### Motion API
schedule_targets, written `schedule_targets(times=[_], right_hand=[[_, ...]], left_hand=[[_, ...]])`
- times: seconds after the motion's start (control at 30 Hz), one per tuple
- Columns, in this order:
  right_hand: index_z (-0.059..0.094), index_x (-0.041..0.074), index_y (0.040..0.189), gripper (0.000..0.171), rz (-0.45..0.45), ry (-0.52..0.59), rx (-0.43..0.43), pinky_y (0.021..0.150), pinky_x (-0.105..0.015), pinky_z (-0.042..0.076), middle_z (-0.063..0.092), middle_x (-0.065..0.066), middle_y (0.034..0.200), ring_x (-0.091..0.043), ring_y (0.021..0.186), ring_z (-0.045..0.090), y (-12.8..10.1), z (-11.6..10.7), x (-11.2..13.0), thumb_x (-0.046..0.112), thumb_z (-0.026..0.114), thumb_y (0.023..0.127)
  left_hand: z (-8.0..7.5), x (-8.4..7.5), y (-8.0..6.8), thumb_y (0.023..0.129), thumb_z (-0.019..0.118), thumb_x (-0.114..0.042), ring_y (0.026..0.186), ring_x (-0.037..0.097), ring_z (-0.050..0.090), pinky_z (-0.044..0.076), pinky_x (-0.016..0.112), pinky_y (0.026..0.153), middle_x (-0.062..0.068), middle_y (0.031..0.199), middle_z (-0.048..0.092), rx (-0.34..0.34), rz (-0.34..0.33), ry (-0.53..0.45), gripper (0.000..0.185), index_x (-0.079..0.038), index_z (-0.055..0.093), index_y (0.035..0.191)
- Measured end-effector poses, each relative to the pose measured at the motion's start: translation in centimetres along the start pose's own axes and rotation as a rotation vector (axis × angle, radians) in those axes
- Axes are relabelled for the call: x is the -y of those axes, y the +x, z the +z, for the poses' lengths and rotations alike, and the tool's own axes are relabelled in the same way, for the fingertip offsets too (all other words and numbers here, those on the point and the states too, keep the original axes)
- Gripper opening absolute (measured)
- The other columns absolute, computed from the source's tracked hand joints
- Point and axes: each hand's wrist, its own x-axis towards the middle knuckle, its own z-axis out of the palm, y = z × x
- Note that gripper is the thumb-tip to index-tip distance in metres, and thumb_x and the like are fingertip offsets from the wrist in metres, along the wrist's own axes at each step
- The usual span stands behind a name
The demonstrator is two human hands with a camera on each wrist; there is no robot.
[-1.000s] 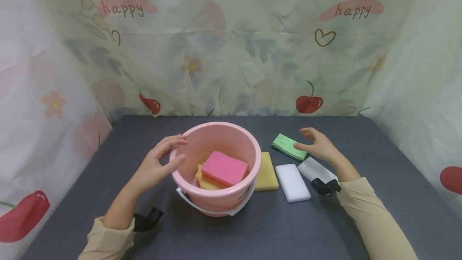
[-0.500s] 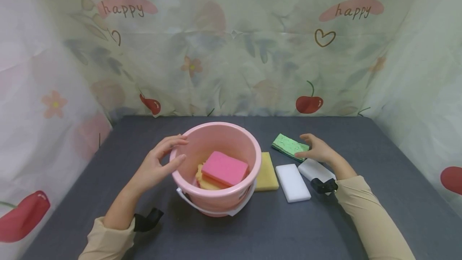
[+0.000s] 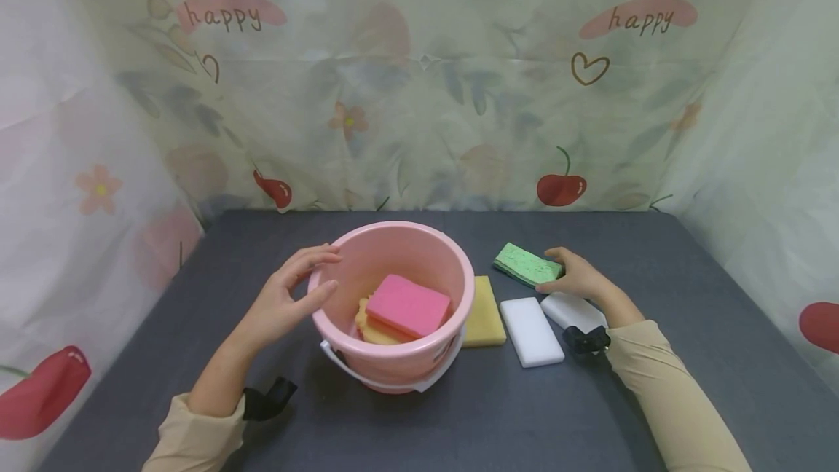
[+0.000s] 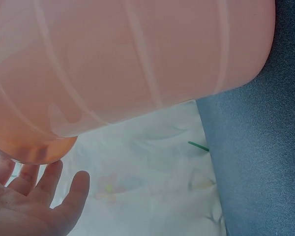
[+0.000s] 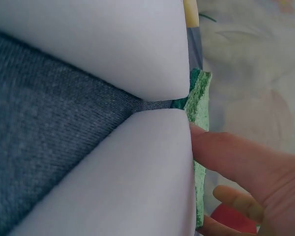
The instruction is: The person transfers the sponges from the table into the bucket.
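My left hand [image 3: 285, 297] rests at the left rim of a pink bucket [image 3: 393, 366], fingers and thumb relaxed over the edge. Inside the bucket, a pink sponge [image 3: 408, 304] lies on a yellow sponge [image 3: 376, 333]. To the right, my right hand [image 3: 583, 275] pinches the right end of a green scouring sponge [image 3: 524, 264] between thumb and fingers. In the right wrist view, the thumb [image 5: 231, 152] presses against the near side of the green sponge [image 5: 201, 113]. A white sponge [image 3: 573, 312] lies partly hidden under the right wrist.
Another white sponge [image 3: 532, 333] lies flat beside the first. A yellow sponge [image 3: 485, 312] lies close against the bucket's right side. The dark tabletop [image 3: 491, 421] meets a printed curtain [image 3: 419, 130] behind, with more curtain at both sides.
My right hand has come down and slightly nearer to me onto the green sponge's right end, its fingers closing on it. The left hand and the bucket have not moved.
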Motion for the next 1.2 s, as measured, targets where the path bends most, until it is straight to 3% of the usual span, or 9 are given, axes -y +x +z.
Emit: schedule_targets(times=[0.13, 0.3, 0.37, 0.53, 0.6, 0.9, 1.2], right_hand=[[0.032, -0.009, 0.136, 0.078, -0.01, -0.016, -0.013, 0.096, -0.058, 0.039, 0.04, -0.037, 0.134, -0.049, 0.12, 0.042, 0.0, 0.1, 0.0, 0.023, 0.073, 0.078], [0.034, -0.009, 0.135, 0.075, -0.016, -0.032, -0.033, 0.095, -0.057, 0.039, 0.042, -0.037, 0.131, -0.049, 0.119, 0.043, 0.2, 0.2, -0.2, 0.02, 0.072, 0.078], [0.034, -0.009, 0.135, 0.074, -0.012, -0.038, -0.039, 0.095, -0.058, 0.039, 0.042, -0.037, 0.131, -0.049, 0.118, 0.043, 0.3, 0.2, -0.3, 0.02, 0.071, 0.078], [0.033, -0.006, 0.136, 0.074, 0.004, -0.045, -0.052, 0.095, -0.059, 0.038, 0.043, -0.037, 0.131, -0.05, 0.119, 0.043, 0.2, 0.0, -0.3, 0.022, 0.071, 0.079], [0.034, -0.006, 0.136, 0.074, 0.007, -0.04, -0.059, 0.096, -0.059, 0.038, 0.043, -0.037, 0.131, -0.049, 0.12, 0.043, 0.2, -0.1, -0.3, 0.023, 0.071, 0.079], [0.032, -0.005, 0.138, 0.075, 0.007, -0.005, -0.07, 0.089, -0.054, 0.044, 0.043, -0.035, 0.132, -0.047, 0.116, 0.046, -0.1, -0.4, -0.1, 0.026, 0.07, 0.081], [0.037, -0.004, 0.134, 0.081, -0.024, 0.012, -0.129, 0.08, -0.048, 0.048, 0.046, -0.033, 0.129, -0.045, 0.11, 0.05, -0.6, -0.9, -0.1, 0.043, 0.071, 0.078]], left_hand=[[0.0, 0.0, 0.0, 0.088, 0.061, -0.013, 0.129, 0.025, 0.039, 0.035, 0.055, 0.105, 0.008, 0.138, 0.048, 0.001, -0.003, 0.004, 0.034, -0.007, 0.055, 0.121], [-0.1, 0.0, 0.0, 0.088, 0.062, -0.014, 0.129, 0.021, 0.04, 0.038, 0.027, 0.104, 0.005, 0.137, 0.048, 0.0, -0.007, 0.023, 0.035, -0.008, 0.056, 0.122], [-0.1, 0.0, 0.0, 0.088, 0.062, -0.014, 0.129, 0.02, 0.04, 0.037, 0.024, 0.103, 0.005, 0.137, 0.048, 0.0, -0.007, 0.025, 0.034, -0.009, 0.056, 0.122], [-0.1, 0.0, 0.0, 0.088, 0.061, -0.013, 0.129, 0.023, 0.039, 0.037, 0.051, 0.105, 0.006, 0.137, 0.048, 0.001, 0.002, 0.011, 0.034, -0.009, 0.056, 0.121], [-0.1, 0.0, 0.0, 0.088, 0.061, -0.013, 0.129, 0.024, 0.039, 0.035, 0.056, 0.104, 0.007, 0.137, 0.048, 0.002, 0.003, 0.003, 0.034, -0.008, 0.056, 0.121], [-0.1, 0.0, 0.0, 0.088, 0.062, -0.014, 0.13, 0.024, 0.039, 0.035, 0.056, 0.104, 0.007, 0.138, 0.048, 0.004, -0.008, 0.012, 0.034, -0.009, 0.056, 0.122], [-0.1, 0.0, 0.0, 0.088, 0.062, -0.014, 0.132, 0.028, 0.037, 0.033, 0.057, 0.105, 0.009, 0.138, 0.047, 0.011, -0.009, -0.005, 0.034, -0.009, 0.056, 0.122]])
